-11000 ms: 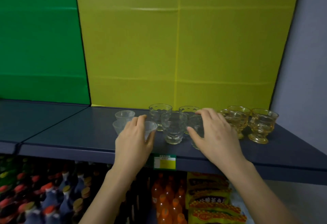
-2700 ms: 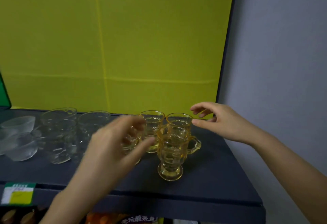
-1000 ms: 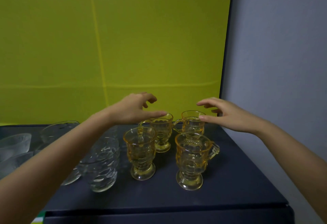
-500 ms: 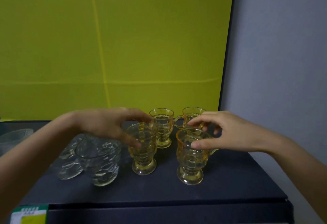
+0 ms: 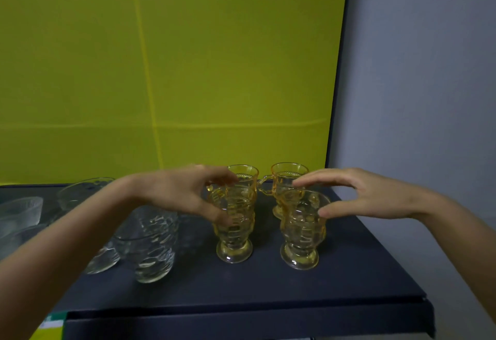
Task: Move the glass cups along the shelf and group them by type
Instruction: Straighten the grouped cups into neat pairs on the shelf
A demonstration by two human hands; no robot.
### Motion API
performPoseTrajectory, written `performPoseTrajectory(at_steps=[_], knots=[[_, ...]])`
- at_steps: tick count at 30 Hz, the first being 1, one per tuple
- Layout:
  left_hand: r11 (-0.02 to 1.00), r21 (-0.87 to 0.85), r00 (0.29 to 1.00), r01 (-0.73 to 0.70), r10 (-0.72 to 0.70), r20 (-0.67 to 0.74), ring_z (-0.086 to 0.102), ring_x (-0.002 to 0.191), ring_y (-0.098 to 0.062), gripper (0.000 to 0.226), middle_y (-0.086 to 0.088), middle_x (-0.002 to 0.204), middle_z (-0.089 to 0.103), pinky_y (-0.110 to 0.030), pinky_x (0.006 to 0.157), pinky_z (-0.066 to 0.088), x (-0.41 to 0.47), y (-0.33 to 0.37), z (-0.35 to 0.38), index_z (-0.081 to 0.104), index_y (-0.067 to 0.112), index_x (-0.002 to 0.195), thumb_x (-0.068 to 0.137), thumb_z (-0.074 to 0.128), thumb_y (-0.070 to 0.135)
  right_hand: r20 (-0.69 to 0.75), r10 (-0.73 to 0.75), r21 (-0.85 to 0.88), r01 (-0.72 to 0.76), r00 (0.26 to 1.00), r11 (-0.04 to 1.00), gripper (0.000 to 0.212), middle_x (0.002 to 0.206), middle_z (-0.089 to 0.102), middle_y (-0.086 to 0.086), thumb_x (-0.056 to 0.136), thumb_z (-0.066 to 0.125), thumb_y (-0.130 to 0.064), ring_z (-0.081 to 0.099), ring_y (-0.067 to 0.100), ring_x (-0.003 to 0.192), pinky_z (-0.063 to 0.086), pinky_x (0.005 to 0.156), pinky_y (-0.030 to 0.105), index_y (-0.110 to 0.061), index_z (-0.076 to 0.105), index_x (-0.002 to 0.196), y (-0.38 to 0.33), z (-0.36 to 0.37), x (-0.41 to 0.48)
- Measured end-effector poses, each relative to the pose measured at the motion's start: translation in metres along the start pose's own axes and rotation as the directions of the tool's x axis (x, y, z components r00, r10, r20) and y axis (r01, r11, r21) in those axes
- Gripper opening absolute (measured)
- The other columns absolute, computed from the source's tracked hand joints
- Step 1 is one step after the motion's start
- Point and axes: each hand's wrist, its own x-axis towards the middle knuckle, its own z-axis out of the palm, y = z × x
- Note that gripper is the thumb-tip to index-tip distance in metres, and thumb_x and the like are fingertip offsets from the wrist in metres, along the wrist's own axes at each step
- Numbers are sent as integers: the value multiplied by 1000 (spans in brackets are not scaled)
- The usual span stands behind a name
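Four amber footed glass cups with handles stand in a square at the right end of the dark shelf (image 5: 268, 288): front left (image 5: 234, 232), front right (image 5: 301, 237), back left (image 5: 245, 176), back right (image 5: 287, 174). My left hand (image 5: 179, 192) curves around the front left cup's rim, thumb against its left side, fingers spread above it. My right hand (image 5: 367, 194) arches by the front right cup, thumb at its right side, fingers above the rim. Neither hand lifts a cup. Clear dimpled tumblers (image 5: 150, 243) stand to the left, partly behind my left forearm.
Frosted glass bowls (image 5: 21, 209) sit at the far left. A yellow panel backs the shelf and a grey wall closes its right end. A green and yellow price label (image 5: 51, 323) hangs on the front edge.
Both hands have loosened from the two front amber cups, with the fingers now spread wider. The cups stand where they were half a second ago.
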Motion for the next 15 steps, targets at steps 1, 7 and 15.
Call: performPoseTrajectory(at_steps=[1, 7, 15], knots=[[1000, -23, 1000, 4, -3, 27, 49, 116, 1, 84, 12, 127, 54, -22, 105, 36, 0, -3, -2, 45, 29, 126, 52, 66, 62, -19, -2, -15, 2, 1000, 1000, 53, 132, 50, -23, 75, 66, -48, 40, -12, 124, 28, 107, 13, -37, 53, 125, 1, 1, -1], [999, -45, 999, -25, 24, -28, 57, 105, -1, 80, 13, 113, 63, -25, 97, 42, 3, -6, 0, 54, 25, 121, 50, 69, 60, -246, 68, -268, -135, 967, 954, 79, 105, 48, -26, 51, 43, -85, 50, -7, 88, 45, 82, 27, -42, 51, 116, -14, 15, -1], [999, 34, 993, -27, 31, -110, 59, 93, -1, 92, 14, 112, 62, -28, 85, 50, 6, 1, 4, 54, 29, 118, 40, 63, 77, -288, 131, -357, -233, 949, 904, 75, 106, 49, -20, 54, 41, -85, 46, -3, 79, 39, 74, 27, -39, 50, 112, -13, 22, 5]])
